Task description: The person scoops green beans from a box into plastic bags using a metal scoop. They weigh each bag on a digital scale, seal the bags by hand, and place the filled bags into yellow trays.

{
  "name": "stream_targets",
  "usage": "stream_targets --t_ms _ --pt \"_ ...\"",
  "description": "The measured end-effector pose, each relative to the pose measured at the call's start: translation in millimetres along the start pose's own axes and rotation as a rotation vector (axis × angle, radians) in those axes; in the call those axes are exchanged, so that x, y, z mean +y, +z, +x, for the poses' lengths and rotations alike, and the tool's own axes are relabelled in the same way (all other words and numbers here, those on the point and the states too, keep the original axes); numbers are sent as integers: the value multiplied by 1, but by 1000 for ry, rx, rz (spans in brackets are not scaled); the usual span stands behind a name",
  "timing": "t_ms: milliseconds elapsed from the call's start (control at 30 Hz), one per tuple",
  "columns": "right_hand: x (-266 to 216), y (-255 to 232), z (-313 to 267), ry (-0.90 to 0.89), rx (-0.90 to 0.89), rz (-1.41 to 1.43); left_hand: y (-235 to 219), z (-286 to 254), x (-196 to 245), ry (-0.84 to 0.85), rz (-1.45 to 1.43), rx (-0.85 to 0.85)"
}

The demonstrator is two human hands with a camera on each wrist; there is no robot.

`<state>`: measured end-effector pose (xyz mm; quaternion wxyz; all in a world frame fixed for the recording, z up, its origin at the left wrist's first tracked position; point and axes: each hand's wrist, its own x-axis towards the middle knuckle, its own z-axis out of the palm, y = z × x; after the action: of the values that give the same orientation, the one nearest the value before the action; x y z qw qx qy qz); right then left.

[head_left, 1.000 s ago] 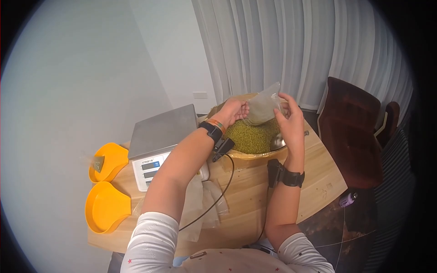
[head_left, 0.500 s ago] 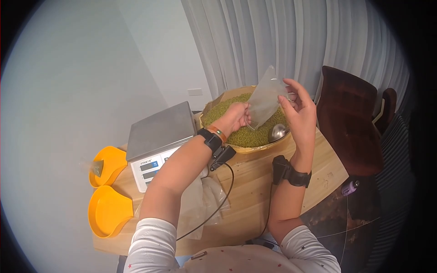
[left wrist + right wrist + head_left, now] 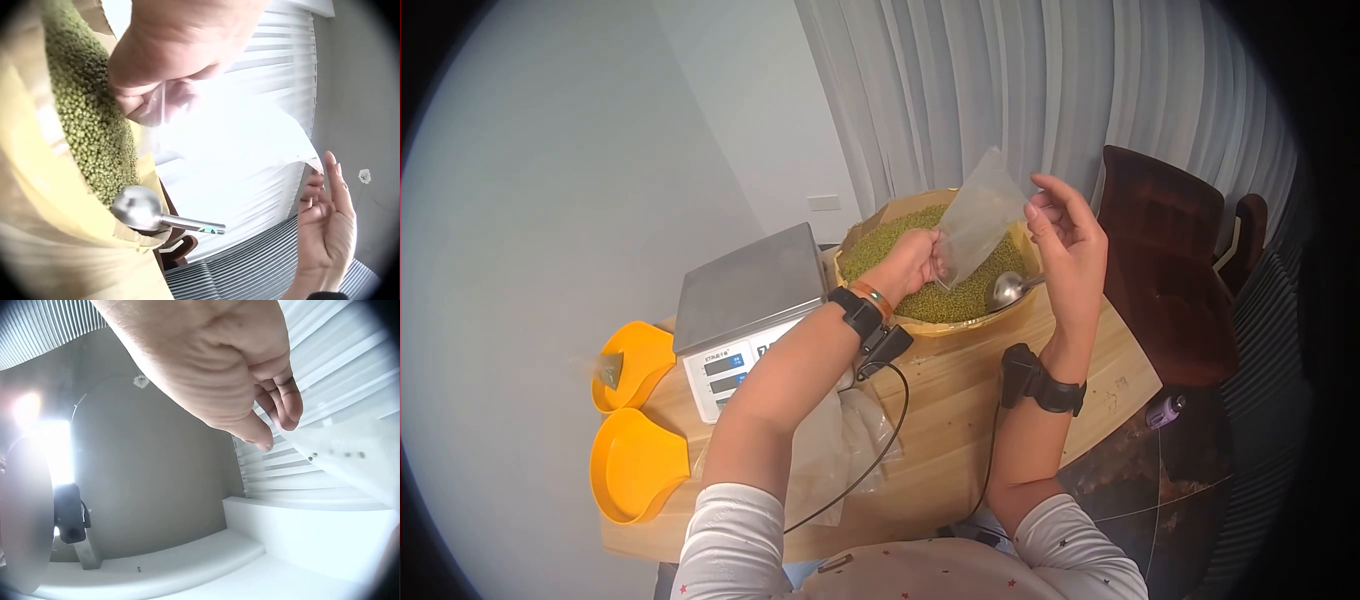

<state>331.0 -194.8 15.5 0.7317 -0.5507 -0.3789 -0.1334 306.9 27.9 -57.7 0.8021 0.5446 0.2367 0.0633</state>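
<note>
The left hand (image 3: 918,262) pinches the lower left edge of a clear plastic bag (image 3: 983,215), held above a paper-lined container of green beans (image 3: 950,300). In the left wrist view its curled fingers (image 3: 159,103) grip the plastic. The right hand (image 3: 1072,240) is raised at the bag's right side, fingers bent and loosely apart; in the left wrist view its fingertips touch or nearly touch the bag's corner. A few dark bits cling to the bag (image 3: 350,453) in the right wrist view. A metal scoop (image 3: 1006,289) rests on the beans at the container's right edge.
Left of the container stands a scale (image 3: 750,285). Two yellow scoop-shaped trays (image 3: 635,465) lie at the table's left end, the far one with a small filled bag (image 3: 611,370). Plastic bags (image 3: 815,460) lie near the front; a brown chair (image 3: 1165,270) stands right.
The bag has risen and tilted upright, uncovering more beans and the scoop. The right hand has moved up and to the right, its fingers drawing away from the bag's side.
</note>
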Motion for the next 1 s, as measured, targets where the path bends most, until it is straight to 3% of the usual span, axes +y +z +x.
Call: stream_targets --t_ms 200,433,600,833,1000 --pt "3 2 -1 -39 -40 -93 -1 -4 1 42 -26 -61" --pt "-8 9 -5 -74 -73 -201 -1 -3 -1 75 -17 0" --pt "-1 6 -5 -71 -61 -250 -6 -4 4 61 -47 -92" --pt "-5 -5 -7 -24 -126 -377 -1 -21 14 164 42 -19" --pt "6 -18 -5 -67 -193 -483 -10 -20 18 168 47 -144"
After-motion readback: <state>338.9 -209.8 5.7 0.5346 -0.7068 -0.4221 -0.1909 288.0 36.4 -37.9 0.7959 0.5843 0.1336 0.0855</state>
